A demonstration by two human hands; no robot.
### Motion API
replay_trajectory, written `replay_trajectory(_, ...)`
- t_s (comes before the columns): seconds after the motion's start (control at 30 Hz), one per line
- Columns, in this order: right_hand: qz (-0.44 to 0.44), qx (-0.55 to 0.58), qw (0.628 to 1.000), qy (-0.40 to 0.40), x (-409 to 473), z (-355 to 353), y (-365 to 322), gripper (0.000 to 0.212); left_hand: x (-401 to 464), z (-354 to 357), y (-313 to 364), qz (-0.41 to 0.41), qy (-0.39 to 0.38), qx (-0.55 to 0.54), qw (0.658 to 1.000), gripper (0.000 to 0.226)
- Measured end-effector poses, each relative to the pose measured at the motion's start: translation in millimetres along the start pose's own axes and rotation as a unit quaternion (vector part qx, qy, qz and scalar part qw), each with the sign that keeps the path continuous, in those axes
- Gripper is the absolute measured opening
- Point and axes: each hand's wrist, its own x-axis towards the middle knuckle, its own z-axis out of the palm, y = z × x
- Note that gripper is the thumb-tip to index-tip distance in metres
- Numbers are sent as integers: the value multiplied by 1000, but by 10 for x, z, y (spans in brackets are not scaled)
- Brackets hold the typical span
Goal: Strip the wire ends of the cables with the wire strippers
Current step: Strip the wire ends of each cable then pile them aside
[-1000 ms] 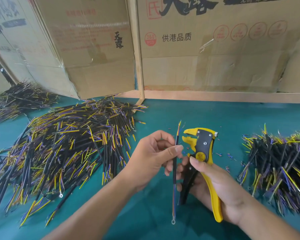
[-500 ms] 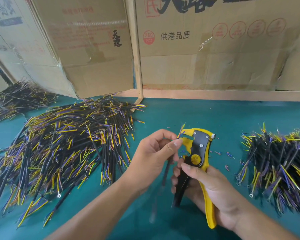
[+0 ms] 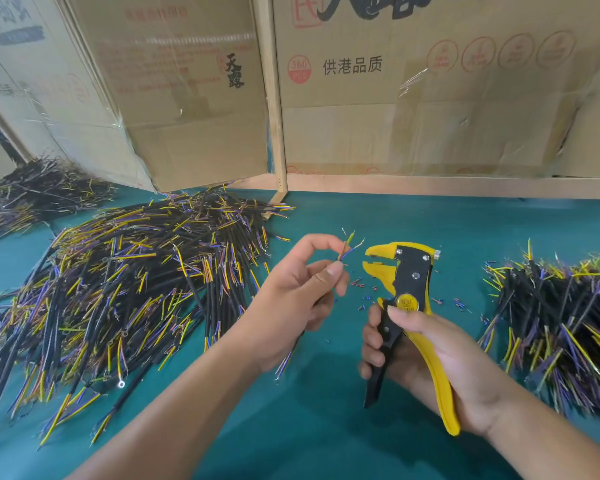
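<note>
Left hand (image 3: 291, 296): pinches one cable (image 3: 342, 259) just below its thin wire ends; cable sits just left of the tool mouth
Right hand (image 3: 426, 355): grips the wire strippers (image 3: 413, 289); mouth looks open
Do it well: slide ends straight in; squeeze slowly; hold the cable firm
Piles: more cables (image 3: 118, 289) lie on the counter (image 3: 326, 427)
</note>
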Motion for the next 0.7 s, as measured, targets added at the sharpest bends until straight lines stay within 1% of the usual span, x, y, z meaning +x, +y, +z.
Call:
replay_trajectory(0.23,7,-14,1000,-4,7,-21,30,33,-31,-47,24,-13,-30,-40,999,10)
replay_trajectory(0.37,10,-18,1000,0,17,-18,24,27,-31,-31,55,-31,-30,-72,996,15)
replay_trajectory(0.53,22,-12,1000,8,24,-7,42,24,-26,-4,58,-62,-21,-109,992,8)
replay_trajectory(0.7,27,-11,1000,10,22,-14,52,24,-30,-19,43,-50,-30,-119,991,20)
